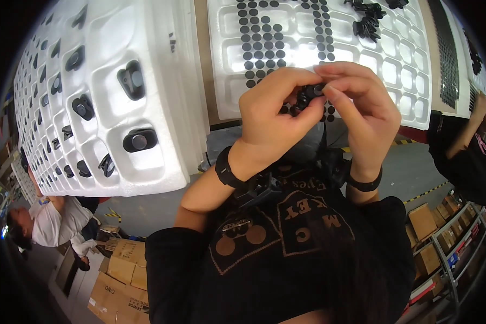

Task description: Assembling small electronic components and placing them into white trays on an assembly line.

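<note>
Just over the front edge of a white tray, my two hands meet at a small black plastic clip (303, 101). My left hand (272, 110) is closed around it, thumb and fingers gripping its body. From the other side, the thumb and forefinger of my right hand (368, 110) pinch the clip's end, where a round grey-faced disc (318, 89) shows. The fingers partly hide the clip. Rows of round black pads (264, 46) lie beyond my hands on the tray.
Tangled black clips (366, 24) lie at the far right of the white tray (227, 102). A stack of white foam trays (167, 156) on the left holds clips with round discs. Other people work at both sides. Cardboard boxes (119, 291) stand at lower left, a shelving rack (443, 259) at lower right.
</note>
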Action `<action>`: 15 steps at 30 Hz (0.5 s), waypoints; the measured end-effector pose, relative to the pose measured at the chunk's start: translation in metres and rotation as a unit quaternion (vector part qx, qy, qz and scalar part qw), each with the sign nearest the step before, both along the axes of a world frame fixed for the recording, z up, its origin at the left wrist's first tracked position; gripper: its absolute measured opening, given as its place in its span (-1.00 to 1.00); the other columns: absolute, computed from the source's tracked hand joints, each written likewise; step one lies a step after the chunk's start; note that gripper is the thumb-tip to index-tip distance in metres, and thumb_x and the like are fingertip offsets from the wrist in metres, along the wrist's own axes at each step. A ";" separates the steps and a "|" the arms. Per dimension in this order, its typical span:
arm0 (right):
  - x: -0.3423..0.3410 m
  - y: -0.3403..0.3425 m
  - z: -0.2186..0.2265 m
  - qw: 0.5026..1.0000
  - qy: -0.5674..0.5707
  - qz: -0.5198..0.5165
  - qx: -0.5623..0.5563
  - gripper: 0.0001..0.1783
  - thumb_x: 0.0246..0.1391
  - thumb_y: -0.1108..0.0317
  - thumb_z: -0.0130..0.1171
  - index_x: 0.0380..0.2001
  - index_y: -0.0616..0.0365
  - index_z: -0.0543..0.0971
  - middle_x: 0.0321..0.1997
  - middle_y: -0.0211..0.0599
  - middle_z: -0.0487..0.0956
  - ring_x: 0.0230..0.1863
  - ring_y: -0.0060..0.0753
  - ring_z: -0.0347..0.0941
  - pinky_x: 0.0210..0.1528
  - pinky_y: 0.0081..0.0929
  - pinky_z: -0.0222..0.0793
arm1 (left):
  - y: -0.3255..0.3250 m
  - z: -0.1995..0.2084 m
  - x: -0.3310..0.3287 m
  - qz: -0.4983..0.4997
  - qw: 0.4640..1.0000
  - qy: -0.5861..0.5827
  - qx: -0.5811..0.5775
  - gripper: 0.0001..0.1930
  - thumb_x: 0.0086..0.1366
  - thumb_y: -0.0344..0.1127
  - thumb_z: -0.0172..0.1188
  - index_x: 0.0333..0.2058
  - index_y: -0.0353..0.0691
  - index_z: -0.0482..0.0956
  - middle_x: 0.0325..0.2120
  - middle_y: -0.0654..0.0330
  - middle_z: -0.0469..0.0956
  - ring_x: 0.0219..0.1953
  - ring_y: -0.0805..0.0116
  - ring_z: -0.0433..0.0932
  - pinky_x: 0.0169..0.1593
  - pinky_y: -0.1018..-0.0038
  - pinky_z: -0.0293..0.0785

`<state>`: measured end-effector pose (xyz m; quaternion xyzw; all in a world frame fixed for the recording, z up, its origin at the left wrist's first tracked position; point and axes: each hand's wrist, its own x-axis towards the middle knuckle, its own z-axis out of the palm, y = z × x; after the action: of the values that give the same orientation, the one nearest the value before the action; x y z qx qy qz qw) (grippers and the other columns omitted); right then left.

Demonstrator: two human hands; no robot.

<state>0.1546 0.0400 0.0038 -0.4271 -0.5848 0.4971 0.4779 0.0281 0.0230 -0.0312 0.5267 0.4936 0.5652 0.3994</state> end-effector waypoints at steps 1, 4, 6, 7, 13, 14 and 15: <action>0.001 -0.001 -0.001 1.000 -0.019 0.014 -0.001 -0.93 -0.15 0.69 0.02 -0.49 0.41 0.44 -0.25 -0.11 0.44 -0.20 -0.32 0.41 -0.17 -0.55 0.36 | -0.001 -0.002 0.000 0.000 1.000 -0.001 -0.002 -0.83 -0.15 -0.53 0.20 -0.50 -0.25 0.45 -0.60 0.30 0.46 -0.64 0.59 0.37 -0.60 0.71 0.27; 0.003 -0.003 -0.004 0.999 -0.041 0.031 -0.002 -0.92 -0.14 0.71 -0.01 -0.48 0.43 0.43 -0.24 -0.09 0.42 -0.17 -0.27 0.41 -0.15 -0.52 0.34 | -0.003 -0.005 0.001 0.009 1.000 0.008 0.011 -0.83 -0.18 -0.52 0.20 -0.51 -0.24 0.46 -0.60 0.29 0.46 -0.68 0.57 0.32 -0.62 0.71 0.24; 0.004 -0.005 -0.006 0.998 -0.047 0.033 0.004 -0.92 -0.14 0.72 -0.01 -0.48 0.44 0.43 -0.26 -0.11 0.42 -0.18 -0.27 0.41 -0.15 -0.51 0.34 | -0.005 -0.007 0.001 0.013 1.000 0.007 0.012 -0.82 -0.18 -0.51 0.21 -0.51 -0.24 0.46 -0.60 0.29 0.46 -0.68 0.57 0.32 -0.62 0.70 0.24; 0.003 -0.006 -0.007 0.998 -0.047 0.034 0.002 -0.92 -0.14 0.72 -0.01 -0.48 0.44 0.43 -0.26 -0.11 0.42 -0.18 -0.27 0.41 -0.15 -0.51 0.34 | -0.005 -0.008 0.002 0.016 1.000 0.007 0.015 -0.82 -0.18 -0.51 0.21 -0.51 -0.24 0.46 -0.61 0.29 0.45 -0.69 0.57 0.32 -0.62 0.70 0.24; 0.000 -0.006 -0.014 0.998 -0.046 0.016 0.044 -0.93 -0.22 0.67 0.11 -0.55 0.35 0.47 -0.37 -0.22 0.47 -0.29 -0.39 0.47 -0.26 -0.62 0.42 | -0.010 -0.008 -0.006 -0.035 0.998 0.060 -0.010 -0.80 -0.10 -0.61 0.18 -0.41 -0.39 0.44 -0.45 0.25 0.47 -0.43 0.64 0.41 -0.40 0.75 0.35; 0.000 -0.006 -0.013 0.998 -0.048 0.016 0.042 -0.93 -0.22 0.67 0.12 -0.56 0.35 0.47 -0.36 -0.22 0.47 -0.29 -0.39 0.47 -0.26 -0.62 0.42 | -0.011 -0.008 -0.006 -0.034 0.997 0.067 -0.008 -0.80 -0.10 -0.60 0.18 -0.41 -0.39 0.44 -0.45 0.25 0.47 -0.43 0.64 0.41 -0.40 0.75 0.35; 0.000 -0.007 -0.014 0.998 -0.048 0.016 0.042 -0.93 -0.22 0.67 0.12 -0.56 0.35 0.47 -0.36 -0.22 0.47 -0.29 -0.39 0.47 -0.26 -0.62 0.42 | -0.011 -0.008 -0.006 -0.033 0.997 0.073 -0.005 -0.80 -0.10 -0.60 0.18 -0.41 -0.39 0.44 -0.45 0.25 0.47 -0.44 0.63 0.41 -0.40 0.75 0.36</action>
<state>0.1548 0.0333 -0.0103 -0.4209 -0.6344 0.4584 0.4586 0.0217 0.0120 -0.0391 0.5807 0.5064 0.5095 0.3831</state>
